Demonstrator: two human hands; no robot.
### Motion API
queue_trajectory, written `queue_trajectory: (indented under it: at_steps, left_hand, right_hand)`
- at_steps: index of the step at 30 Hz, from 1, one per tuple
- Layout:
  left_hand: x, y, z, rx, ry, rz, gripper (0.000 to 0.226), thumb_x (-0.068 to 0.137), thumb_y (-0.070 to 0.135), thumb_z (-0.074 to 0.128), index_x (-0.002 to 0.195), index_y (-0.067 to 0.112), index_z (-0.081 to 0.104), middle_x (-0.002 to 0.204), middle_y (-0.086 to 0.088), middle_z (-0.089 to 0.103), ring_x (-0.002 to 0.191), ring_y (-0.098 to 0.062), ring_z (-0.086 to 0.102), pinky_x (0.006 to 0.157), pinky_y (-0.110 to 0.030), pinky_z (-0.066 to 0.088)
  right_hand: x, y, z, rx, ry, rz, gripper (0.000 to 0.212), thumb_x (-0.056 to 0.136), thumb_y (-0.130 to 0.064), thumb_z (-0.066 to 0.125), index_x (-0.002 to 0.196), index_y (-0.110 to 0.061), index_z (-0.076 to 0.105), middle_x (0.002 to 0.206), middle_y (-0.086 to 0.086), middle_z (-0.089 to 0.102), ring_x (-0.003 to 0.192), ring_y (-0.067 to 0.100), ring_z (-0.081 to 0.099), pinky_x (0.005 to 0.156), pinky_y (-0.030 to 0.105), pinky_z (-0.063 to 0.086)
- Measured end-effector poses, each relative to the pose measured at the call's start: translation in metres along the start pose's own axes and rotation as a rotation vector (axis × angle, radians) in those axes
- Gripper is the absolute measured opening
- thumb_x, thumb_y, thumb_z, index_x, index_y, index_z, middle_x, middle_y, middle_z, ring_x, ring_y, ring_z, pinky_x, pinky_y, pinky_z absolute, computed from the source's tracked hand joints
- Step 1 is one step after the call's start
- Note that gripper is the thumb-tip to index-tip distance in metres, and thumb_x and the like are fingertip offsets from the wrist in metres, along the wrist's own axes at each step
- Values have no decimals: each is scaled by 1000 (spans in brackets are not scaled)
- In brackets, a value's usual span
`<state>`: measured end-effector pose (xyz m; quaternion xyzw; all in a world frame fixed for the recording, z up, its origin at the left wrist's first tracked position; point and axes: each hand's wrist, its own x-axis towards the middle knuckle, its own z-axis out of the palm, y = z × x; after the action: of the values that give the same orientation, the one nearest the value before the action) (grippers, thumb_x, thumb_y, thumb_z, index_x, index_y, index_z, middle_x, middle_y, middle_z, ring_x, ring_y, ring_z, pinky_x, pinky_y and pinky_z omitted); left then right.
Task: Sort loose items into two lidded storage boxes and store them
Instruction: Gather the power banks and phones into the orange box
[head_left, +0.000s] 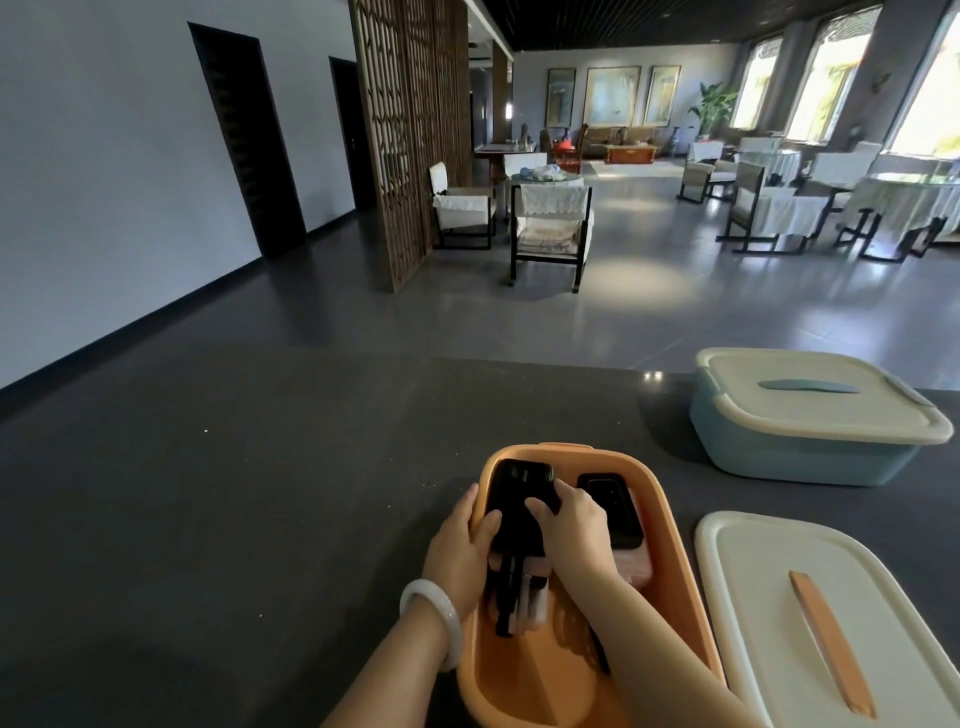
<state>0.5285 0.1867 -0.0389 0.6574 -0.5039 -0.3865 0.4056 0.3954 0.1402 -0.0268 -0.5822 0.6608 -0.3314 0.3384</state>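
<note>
An open orange storage box stands on the dark counter right in front of me. Inside it lie a black phone-like device, a second black device to its right on a pink item, and dark and pale objects lower down. My left hand grips the left edge of the first device, its thumb over the box's rim. My right hand holds the same device from the right, with fingers curled over it. The orange box's cream lid with an orange handle lies to the right.
A light blue storage box with its cream lid closed stands at the back right of the counter. Beyond the counter's far edge is a hall floor with chairs, tables and a wooden lattice screen.
</note>
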Motion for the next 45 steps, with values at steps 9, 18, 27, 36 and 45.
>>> queue_trajectory:
  at_steps: [9, 18, 27, 36, 45]
  left_hand:
    - [1, -3, 0, 0, 5, -2, 54, 98, 52, 38, 149, 38, 27, 149, 9, 41, 133, -14, 43, 102, -30, 41]
    - [1, -1, -1, 36, -10, 0, 54, 100, 49, 36, 151, 36, 23, 150, 6, 40, 133, -17, 44, 97, -29, 42]
    - [1, -1, -1, 15, -13, -3, 55, 100, 48, 38, 151, 35, 24, 150, 5, 40, 133, -18, 44, 105, -36, 43]
    - [-2, 1, -1, 17, -13, -11, 55, 100, 48, 37, 151, 35, 22, 151, 5, 38, 135, -19, 42, 106, -39, 42]
    - [0, 2, -4, 68, -27, -10, 54, 101, 45, 38, 151, 35, 22, 146, 6, 44, 129, -16, 47, 99, -33, 45]
  right_hand:
    - [-7, 2, 14, 426, -65, 171, 55, 100, -25, 49, 151, -24, 29, 136, 6, 53, 119, 25, 55, 92, 45, 54]
    - [-8, 5, 18, 446, -38, 153, 55, 100, -26, 49, 151, -24, 29, 138, 3, 53, 123, 23, 53, 95, 41, 53]
    - [-8, 6, 20, 421, -20, 157, 54, 99, -28, 52, 149, -25, 32, 133, 2, 55, 118, 22, 57, 91, 41, 55]
    - [-8, 3, 18, 337, -21, 139, 53, 99, -28, 50, 149, -25, 31, 133, 2, 55, 117, 21, 57, 88, 39, 56]
    - [-12, -7, 6, 217, 7, 115, 52, 99, -26, 52, 147, -18, 34, 132, 7, 55, 111, 23, 60, 82, 39, 58]
